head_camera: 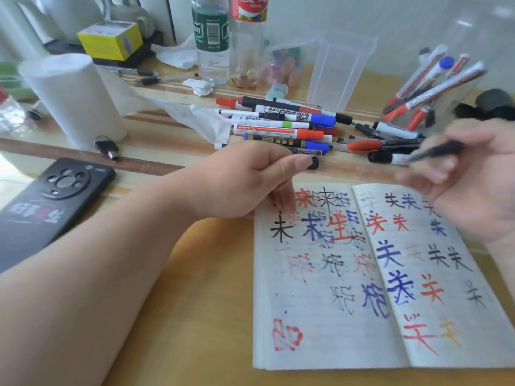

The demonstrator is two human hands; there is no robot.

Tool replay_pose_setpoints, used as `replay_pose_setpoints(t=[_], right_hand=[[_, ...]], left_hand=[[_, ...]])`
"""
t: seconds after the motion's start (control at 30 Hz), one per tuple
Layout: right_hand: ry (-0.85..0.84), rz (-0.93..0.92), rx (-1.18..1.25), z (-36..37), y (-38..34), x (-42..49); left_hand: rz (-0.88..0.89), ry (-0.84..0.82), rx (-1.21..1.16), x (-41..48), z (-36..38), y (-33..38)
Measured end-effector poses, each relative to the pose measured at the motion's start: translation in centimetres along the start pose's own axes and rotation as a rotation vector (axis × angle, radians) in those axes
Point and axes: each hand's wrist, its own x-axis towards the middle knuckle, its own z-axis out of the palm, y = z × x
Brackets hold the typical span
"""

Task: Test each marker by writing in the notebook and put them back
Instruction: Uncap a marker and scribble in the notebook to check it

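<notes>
Right hand (471, 179) holding black pen (439, 151), open notebook (320, 330), marker pile (289, 126)

blk phone (53, 201), paper towel roll (69, 98), keys (107, 148), green-label btl (211, 37), red-label btl (248, 40), yellow box (111, 40)

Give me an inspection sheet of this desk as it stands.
Surface: wooden table, with a striped band across its far part.
Job's things: open notebook, both pages covered in red, blue and black test characters; marker pile lying beyond it; further markers leaning at far right.
Clutter: phone, paper roll, green-label bottle, red-label bottle, yellow box, key.
Grippers: left hand rests on the notebook's top left corner; small black piece by its thumb, unclear whether held. Right hand grips a black pen, blurred.
Cables: nothing seen.
Surroundings: pale wall behind the table.
</notes>
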Motion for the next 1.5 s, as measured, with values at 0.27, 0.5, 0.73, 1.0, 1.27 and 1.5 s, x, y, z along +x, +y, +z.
replay_pose_setpoints(t=[0.27,0.5,0.73,1.0,1.27,1.5], right_hand=[[-0.444,0.271,-0.382,3.9,3.8,-2.8],[-0.323,0.066,-0.569,4.3,4.0,-3.0],[-0.324,0.013,-0.639,4.8,4.1,-3.3],[-0.281,0.036,-0.713,5.5,4.3,-2.8],[-0.308,0.034,-0.753,5.6,4.2,-3.1],[-0.281,0.031,-0.849,6.1,4.1,-3.3]], left_hand=[[0.174,0.089,-0.058,0.3,1.3,0.2],[0.120,-0.019,-0.032,0.6,1.8,0.7],[0.101,-0.024,-0.086,0.7,1.8,0.6],[0.107,-0.015,-0.066,0.8,1.7,0.6],[0.090,0.006,-0.065,0.7,1.7,0.7],[0.096,0.006,-0.032,0.7,1.6,0.7]])
